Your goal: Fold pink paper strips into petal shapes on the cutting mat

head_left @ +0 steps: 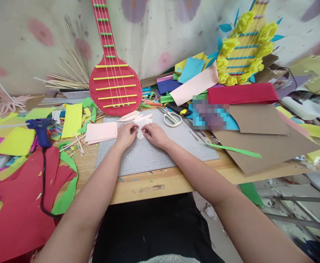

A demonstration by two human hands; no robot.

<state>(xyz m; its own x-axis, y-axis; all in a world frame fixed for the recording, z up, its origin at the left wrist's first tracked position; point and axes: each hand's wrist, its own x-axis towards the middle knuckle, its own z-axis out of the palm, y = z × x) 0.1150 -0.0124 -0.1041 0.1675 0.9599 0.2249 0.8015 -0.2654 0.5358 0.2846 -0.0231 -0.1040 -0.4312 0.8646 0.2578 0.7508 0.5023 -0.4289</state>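
Both hands meet over a small pale pink paper piece (140, 134) on the grey cutting mat (160, 153). My left hand (127, 135) pinches its left side, with thumb and fingers drawn together. From the right, my right hand (155, 134) presses its fingertips on the other side of the same piece. The paper looks folded and comes to a point toward me. Just behind lie more cut pink paper pieces (129, 116). A stack of pink paper rectangles (101, 132) rests left of my left hand. Scissors (173, 119) with white handles lie beyond my right hand.
A red paper instrument (116, 87) stands at the back, and a yellow flowered one (244, 47) at the back right. On the left are a blue glue gun (41, 131) and red paper sheets (25, 190). Brown cardboard (266, 146) lies to the right.
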